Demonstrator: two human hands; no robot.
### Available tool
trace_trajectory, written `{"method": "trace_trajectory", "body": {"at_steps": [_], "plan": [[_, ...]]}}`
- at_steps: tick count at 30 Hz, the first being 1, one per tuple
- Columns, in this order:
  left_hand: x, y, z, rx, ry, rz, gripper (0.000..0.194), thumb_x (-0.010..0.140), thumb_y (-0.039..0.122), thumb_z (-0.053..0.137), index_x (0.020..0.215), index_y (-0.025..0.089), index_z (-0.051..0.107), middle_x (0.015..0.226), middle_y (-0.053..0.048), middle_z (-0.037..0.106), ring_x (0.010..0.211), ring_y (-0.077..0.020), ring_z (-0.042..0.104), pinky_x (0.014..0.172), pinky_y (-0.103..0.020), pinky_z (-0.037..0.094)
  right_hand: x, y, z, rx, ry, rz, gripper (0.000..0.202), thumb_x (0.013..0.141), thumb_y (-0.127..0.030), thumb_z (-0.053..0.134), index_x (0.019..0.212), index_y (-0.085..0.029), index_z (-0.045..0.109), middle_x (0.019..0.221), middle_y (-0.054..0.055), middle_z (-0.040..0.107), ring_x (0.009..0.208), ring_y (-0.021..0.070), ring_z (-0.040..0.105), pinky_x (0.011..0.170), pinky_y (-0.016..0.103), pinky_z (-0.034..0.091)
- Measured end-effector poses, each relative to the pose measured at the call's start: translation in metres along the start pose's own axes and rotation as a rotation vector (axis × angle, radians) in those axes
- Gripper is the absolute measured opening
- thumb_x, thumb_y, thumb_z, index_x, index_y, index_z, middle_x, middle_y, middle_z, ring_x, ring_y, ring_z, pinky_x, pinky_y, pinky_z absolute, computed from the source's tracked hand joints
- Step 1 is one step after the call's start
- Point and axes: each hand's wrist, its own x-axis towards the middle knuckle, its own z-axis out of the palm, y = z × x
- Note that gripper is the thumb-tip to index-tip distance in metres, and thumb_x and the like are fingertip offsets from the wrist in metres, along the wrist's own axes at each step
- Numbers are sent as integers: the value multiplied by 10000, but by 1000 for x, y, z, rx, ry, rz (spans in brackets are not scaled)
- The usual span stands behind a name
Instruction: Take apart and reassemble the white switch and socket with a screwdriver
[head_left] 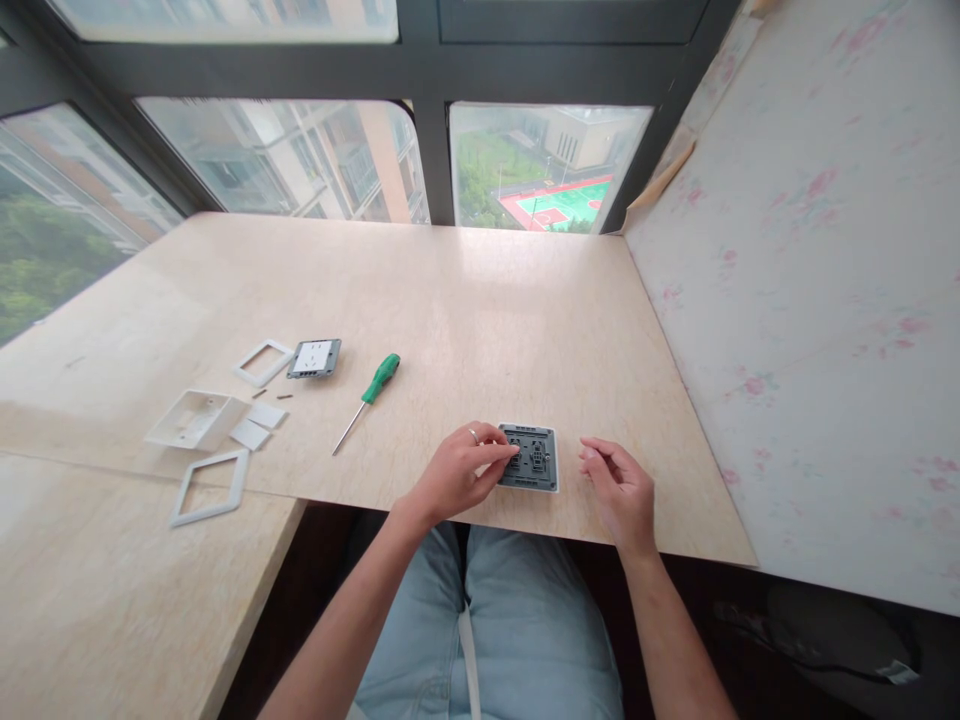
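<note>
A square wall switch [529, 458] lies on the table near its front edge, with a dark grey inner module and a white rim. My left hand [466, 465], a ring on one finger, reaches over its left side. The thumb and fingers are pinched together at the left switch mechanism; whatever is between them is too small to name. To the right of the switch, apart from it, my right hand [621, 490] hovers over the table with curled fingers and thumb pressed together. Anything in that pinch is hidden.
A green-handled screwdriver [381, 380] lies left of centre. Farther left are a socket module [313, 358], two white frames [262, 380] [175, 510], small screws [284, 397], white cover plates [250, 434] and a white back box [187, 443]. Windows bound the back; a papered wall [817, 300] stands right.
</note>
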Motion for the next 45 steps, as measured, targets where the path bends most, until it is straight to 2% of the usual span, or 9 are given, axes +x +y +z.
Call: {"method": "trace_trajectory", "body": {"at_steps": [8,17,27,33,38,45], "plan": [[-1,1,0,25,-29,-28,268,967,146,512,1109,219,726,1017,-99,679,890,-181,662,764,-328,572,0,-2,0,-17,5,3,253,846,-421,667,936,-204,760,823,43,747,694,184,690,682,345,608],[-5,0,-5,-35,45,-52,282,973,137,527,1188,219,689,1061,-96,679,980,-190,659,835,-344,573,0,-2,1,-17,7,2,262,846,-424,670,940,-198,762,842,48,748,724,189,695,669,332,604],[-13,-4,4,18,106,-51,176,972,176,570,1044,201,728,998,-87,685,917,-174,662,773,-313,568,0,-3,0,-10,7,-2,259,835,-426,681,933,-202,767,839,50,752,734,196,705,670,340,612],[-13,-4,3,37,90,-68,188,973,191,562,1040,212,736,1008,-90,684,916,-175,662,763,-313,571,0,-4,1,-11,7,-3,259,835,-427,678,931,-202,764,839,50,752,730,197,706,664,342,616],[-15,-1,1,19,114,-60,200,970,198,568,1113,201,708,1040,-97,676,948,-183,661,783,-324,571,-1,-4,1,-4,7,7,254,834,-422,680,930,-202,765,833,46,746,737,194,704,660,334,613],[-18,2,3,62,82,-81,195,971,243,571,1067,221,739,1043,-92,670,876,-164,645,734,-301,555,0,-1,0,-8,6,7,263,838,-429,679,942,-202,764,851,51,753,718,189,698,679,346,611]]}}
